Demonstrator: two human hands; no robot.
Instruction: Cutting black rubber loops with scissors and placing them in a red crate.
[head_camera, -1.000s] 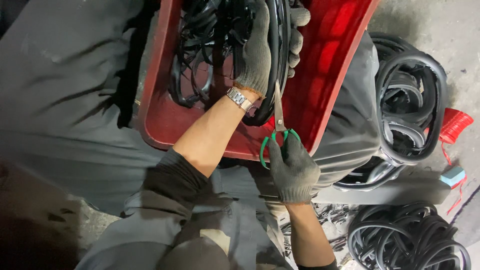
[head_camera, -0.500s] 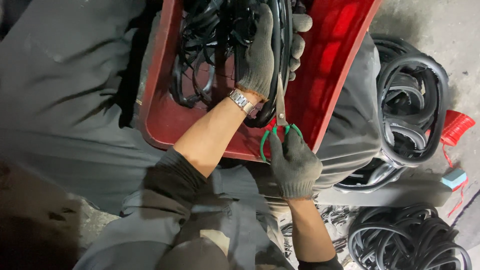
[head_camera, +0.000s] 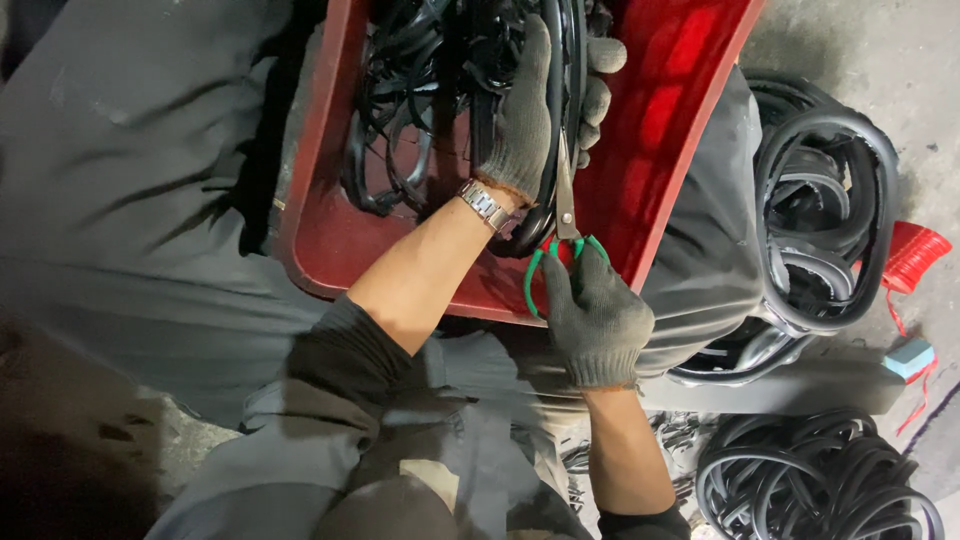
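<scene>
L hand (head_camera: 530, 110), gloved, grips a black rubber ring (head_camera: 552, 215) over the red tray (head_camera: 320, 250) on the lap; fingers wrap round the ring's upper part, thumb side toward the tray's middle. R hand (head_camera: 592, 318), also gloved, holds green-handled scissors (head_camera: 566, 215), fingers thru the loops, blades pointing up along the ring's edge just beside the L palm. Blades look nearly closed; can't tell if rubber sits between them. Ring's lower curve hangs near the tray's front rim, by the watch (head_camera: 487, 208).

To do the cut well, I'd judge: keep the ring taut w/ the L hand so the edge doesn't fold, run the blades close along the edge w/o biting into the body, take short snips, turn the ring rather than twist the wrist. Keep L fingers clear of the tips, since they sit v. close.

More rings (head_camera: 400, 110) lie tangled in the tray; other piles (head_camera: 820, 220) on the floor to the right, plus a coil (head_camera: 810, 480) lower down.

Vs. 0.5 s ago: little change. R hand and scissors seem a touch higher on the ring, blades maybe closer together; L grip same place. Tray and piles unmoved.
</scene>
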